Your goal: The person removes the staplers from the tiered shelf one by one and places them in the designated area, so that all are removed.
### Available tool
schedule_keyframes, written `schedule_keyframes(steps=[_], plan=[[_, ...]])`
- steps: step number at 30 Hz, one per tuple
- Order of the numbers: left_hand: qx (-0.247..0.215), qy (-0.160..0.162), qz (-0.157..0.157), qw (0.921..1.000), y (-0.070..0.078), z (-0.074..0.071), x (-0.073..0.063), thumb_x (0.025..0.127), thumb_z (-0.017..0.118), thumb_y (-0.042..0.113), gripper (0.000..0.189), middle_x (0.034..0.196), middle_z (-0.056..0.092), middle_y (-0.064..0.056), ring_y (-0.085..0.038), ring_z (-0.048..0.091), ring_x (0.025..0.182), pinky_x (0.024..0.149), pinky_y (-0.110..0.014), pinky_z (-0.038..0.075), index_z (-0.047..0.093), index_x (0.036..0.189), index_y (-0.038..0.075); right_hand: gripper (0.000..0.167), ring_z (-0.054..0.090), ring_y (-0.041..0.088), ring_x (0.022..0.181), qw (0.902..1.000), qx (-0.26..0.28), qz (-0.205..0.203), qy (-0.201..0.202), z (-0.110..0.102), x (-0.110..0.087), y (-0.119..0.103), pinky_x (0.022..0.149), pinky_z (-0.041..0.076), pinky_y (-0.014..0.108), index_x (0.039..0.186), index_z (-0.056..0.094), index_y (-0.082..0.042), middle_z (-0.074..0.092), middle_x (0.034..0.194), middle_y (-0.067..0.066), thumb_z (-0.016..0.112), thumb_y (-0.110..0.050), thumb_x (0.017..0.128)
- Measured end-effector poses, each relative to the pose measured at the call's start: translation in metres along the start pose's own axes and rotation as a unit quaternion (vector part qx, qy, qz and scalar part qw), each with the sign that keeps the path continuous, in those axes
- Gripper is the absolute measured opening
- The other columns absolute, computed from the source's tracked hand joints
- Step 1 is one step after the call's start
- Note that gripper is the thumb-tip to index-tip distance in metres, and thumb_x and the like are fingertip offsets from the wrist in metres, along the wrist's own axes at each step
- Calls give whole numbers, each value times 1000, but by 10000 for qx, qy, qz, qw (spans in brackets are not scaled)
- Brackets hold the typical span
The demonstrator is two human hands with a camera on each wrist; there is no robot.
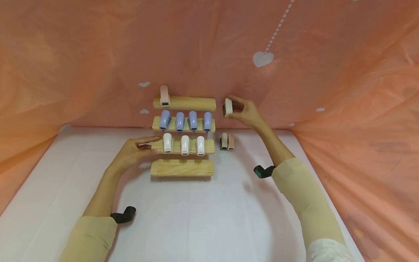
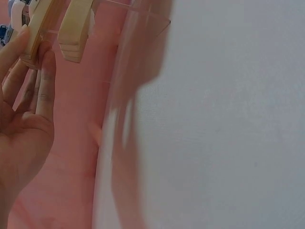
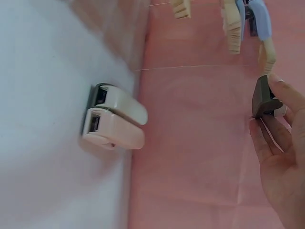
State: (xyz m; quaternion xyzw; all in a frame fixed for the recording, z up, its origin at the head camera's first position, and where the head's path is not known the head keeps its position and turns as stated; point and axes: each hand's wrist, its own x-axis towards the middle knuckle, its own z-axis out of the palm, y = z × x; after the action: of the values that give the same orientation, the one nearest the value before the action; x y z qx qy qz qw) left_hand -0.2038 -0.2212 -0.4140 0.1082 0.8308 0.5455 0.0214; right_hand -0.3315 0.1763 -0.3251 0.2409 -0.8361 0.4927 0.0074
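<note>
Creased sheeting (image 1: 196, 47) behind, right hand (image 1: 246, 113) pinches rounded stapler (image 1: 228, 106).

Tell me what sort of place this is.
Probably a makeshift booth for filming or display: orange-pink sheeting printed with white hearts hangs behind and at both sides, around a white-covered surface where a tiered wooden rack holds what look like small staplers.

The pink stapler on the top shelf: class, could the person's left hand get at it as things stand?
Probably yes: the pink stapler looks free on its left side, though the left hand grips the second-lowest shelf and would likely need to let go first.
</note>
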Motion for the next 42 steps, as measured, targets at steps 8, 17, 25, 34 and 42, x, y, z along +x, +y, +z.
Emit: schedule_keyframes(steps=[8, 17, 25, 34, 42], plan=[[-202, -63, -137, 9997, 3, 1, -2, 87, 79, 22, 53, 137, 59, -10, -15, 61, 110, 91, -18, 47, 62, 136, 8, 69, 56, 33, 123, 9999, 66, 153, 42, -1, -19, 20, 99, 48, 42, 143, 52, -3, 57, 137, 19, 80, 3, 79], [-138, -26, -106, 9998, 2, -1, -2, 86, 80, 19, 53, 138, 58, -14, -9, 64, 100, 86, -17, 49, 62, 135, 6, 69, 53, 42, 122, 9997, -7, 260, 9, 1, -44, 26, 103, 44, 48, 141, 46, 10, 51, 138, 28, 77, 11, 79], [-148, 6, -43, 9999, 1, -1, -1, 86, 80, 20, 53, 137, 60, -12, -8, 64, 101, 87, -17, 49, 63, 134, 7, 68, 52, 45, 123, 9986, 295, 418, -100, 4, -48, 66, 106, 41, 52, 138, 45, 11, 52, 131, 31, 74, 18, 77], [-470, -91, -41, 9988, 3, -1, -5, 87, 79, 16, 51, 137, 59, -14, -8, 64, 104, 88, -17, 49, 63, 133, 3, 69, 56, 39, 122, 9960, -158, 872, -134, 15, -67, 93, 102, 46, 47, 138, 50, 2, 60, 128, 25, 82, 5, 77], [-455, -29, -38, 9990, 4, 0, -5, 87, 79, 16, 50, 135, 60, -15, -7, 65, 101, 85, -18, 51, 63, 133, 3, 68, 58, 40, 120, 9944, -613, 839, -202, 18, -73, 103, 102, 46, 48, 137, 52, 0, 59, 129, 25, 84, 2, 76]])
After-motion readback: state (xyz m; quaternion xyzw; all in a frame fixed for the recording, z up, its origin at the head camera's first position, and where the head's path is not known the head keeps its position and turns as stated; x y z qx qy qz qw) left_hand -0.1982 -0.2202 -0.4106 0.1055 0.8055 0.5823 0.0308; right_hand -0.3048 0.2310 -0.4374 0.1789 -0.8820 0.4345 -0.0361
